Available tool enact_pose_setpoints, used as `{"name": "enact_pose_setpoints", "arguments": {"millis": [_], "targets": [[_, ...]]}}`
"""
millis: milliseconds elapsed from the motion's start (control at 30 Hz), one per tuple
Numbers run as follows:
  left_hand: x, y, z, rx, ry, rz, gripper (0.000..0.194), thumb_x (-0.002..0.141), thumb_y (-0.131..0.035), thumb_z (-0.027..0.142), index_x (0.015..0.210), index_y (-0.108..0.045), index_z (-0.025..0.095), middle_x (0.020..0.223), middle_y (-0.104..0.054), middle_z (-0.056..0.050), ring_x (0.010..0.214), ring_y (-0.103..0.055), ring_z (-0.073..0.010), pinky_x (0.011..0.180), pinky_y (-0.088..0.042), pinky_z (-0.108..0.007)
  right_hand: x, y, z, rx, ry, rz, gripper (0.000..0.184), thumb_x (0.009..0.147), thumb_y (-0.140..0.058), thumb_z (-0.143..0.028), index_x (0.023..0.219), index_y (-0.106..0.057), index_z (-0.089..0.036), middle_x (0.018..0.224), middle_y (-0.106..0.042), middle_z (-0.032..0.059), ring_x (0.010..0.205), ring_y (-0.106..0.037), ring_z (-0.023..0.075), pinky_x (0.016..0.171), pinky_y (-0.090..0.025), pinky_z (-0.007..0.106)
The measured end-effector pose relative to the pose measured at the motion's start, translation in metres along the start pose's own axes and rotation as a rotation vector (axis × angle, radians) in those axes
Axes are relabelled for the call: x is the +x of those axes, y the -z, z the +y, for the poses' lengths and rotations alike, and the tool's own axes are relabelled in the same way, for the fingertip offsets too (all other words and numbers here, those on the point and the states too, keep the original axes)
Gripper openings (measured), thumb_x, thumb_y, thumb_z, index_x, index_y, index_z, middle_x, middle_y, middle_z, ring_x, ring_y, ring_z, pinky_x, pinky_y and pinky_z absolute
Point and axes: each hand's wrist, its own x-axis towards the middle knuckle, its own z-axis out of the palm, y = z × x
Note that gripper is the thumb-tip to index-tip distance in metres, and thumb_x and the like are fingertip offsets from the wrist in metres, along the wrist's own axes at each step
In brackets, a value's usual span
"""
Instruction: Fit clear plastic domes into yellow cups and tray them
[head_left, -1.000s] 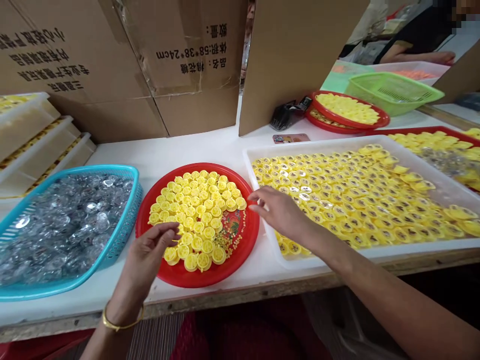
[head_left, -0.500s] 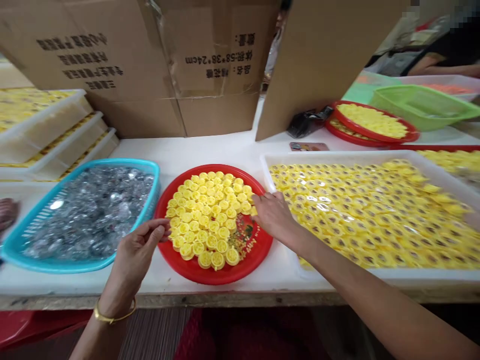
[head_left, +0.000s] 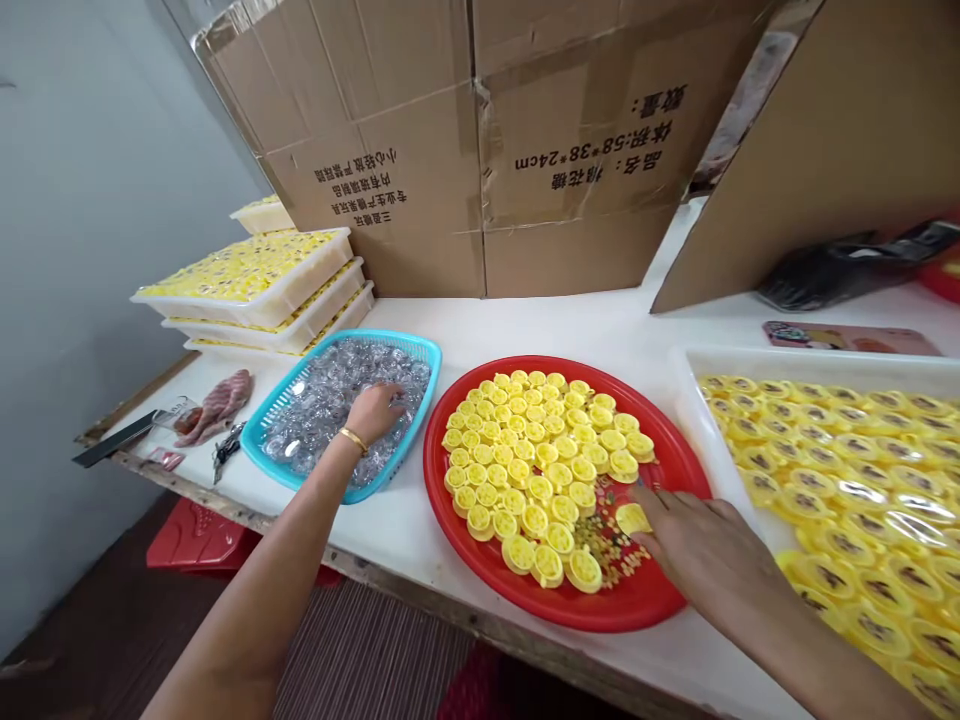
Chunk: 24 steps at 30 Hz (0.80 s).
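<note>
My left hand (head_left: 377,412) is in the turquoise basket (head_left: 429,378), at the right part of a heap of clear plastic pieces (head_left: 322,400). Its fingers look slightly apart and touch or hover just over the pieces. Over the right side of a round red tray (head_left: 517,590), my right hand (head_left: 686,535) pinches one small round yellow plastic piece (head_left: 632,518) between thumb and fingers. Many similar yellow pieces (head_left: 517,450) with raised patterns stand close together on the tray. Part of its printed floor shows beside my right hand.
A white bin (head_left: 690,420) of yellow pieces with dark centres stands to the right. Stacked white trays (head_left: 300,290) are at back left, near a striped cloth item (head_left: 225,400) and keys (head_left: 227,450). Cardboard (head_left: 420,240) walls the back; a phone (head_left: 847,338) lies at right.
The view has swung left. My left hand has gone from the red tray's left edge into the turquoise basket. My right hand has moved slightly nearer and now shows a yellow piece in its fingers.
</note>
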Motion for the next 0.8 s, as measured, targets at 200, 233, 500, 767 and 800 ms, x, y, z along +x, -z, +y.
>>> {"name": "enact_pose_setpoints", "arguments": {"millis": [200, 233, 500, 767, 800], "targets": [[0.01, -0.011, -0.017, -0.014, 0.109, -0.017, 0.016, 0.068, -0.061, 0.016, 0.076, -0.073, 0.02, 0.072, -0.072, -0.004, 0.078, -0.066, -0.0205, 0.072, -0.047, -0.026, -0.004, -0.007, -0.007, 0.09, -0.031, 0.099, 0.018, 0.08, -0.053, -0.019, 0.095, -0.063, -0.014, 0.086, -0.07, 0.0118, 0.082, -0.067, 0.0293, 0.069, -0.05, 0.041], [0.01, -0.008, -0.022, -0.035, 0.132, -0.006, 0.017, 0.07, -0.058, 0.016, 0.078, -0.073, 0.019, 0.069, -0.071, -0.004, 0.072, -0.067, -0.0192, 0.069, -0.047, -0.025, -0.005, -0.009, -0.007, 0.133, -0.039, 0.145, 0.019, 0.079, -0.053, -0.02, 0.095, -0.061, -0.014, 0.088, -0.07, 0.0129, 0.083, -0.067, 0.0291, 0.069, -0.05, 0.04], [-0.01, 0.012, -0.039, -0.265, 0.247, 0.16, 0.022, 0.071, -0.055, 0.026, 0.08, -0.071, 0.015, 0.056, -0.066, -0.001, 0.053, -0.064, -0.0154, 0.057, -0.049, -0.024, -0.008, -0.007, -0.017, 0.576, -0.257, 0.152, 0.019, 0.076, -0.053, -0.034, 0.091, -0.055, -0.023, 0.076, -0.071, 0.0053, 0.057, -0.066, 0.0235, 0.05, -0.048, 0.032], [-0.023, 0.007, -0.02, -0.673, 0.335, 0.18, 0.021, 0.067, -0.061, 0.028, 0.082, -0.063, 0.013, 0.059, -0.064, 0.003, 0.049, -0.062, -0.0126, 0.052, -0.053, -0.025, -0.01, 0.019, -0.036, 0.827, -0.342, 0.255, 0.021, 0.076, -0.055, -0.02, 0.097, -0.055, -0.021, 0.101, -0.066, 0.0074, 0.092, -0.064, 0.0206, 0.081, -0.051, 0.033], [-0.022, 0.006, -0.021, -0.693, 0.362, 0.201, 0.02, 0.066, -0.062, 0.025, 0.082, -0.064, 0.014, 0.059, -0.064, 0.004, 0.048, -0.062, -0.0121, 0.051, -0.053, -0.024, -0.01, 0.018, -0.036, 0.82, -0.356, 0.261, 0.021, 0.076, -0.056, -0.018, 0.097, -0.056, -0.02, 0.101, -0.065, 0.0077, 0.092, -0.063, 0.0203, 0.081, -0.051, 0.033]]}}
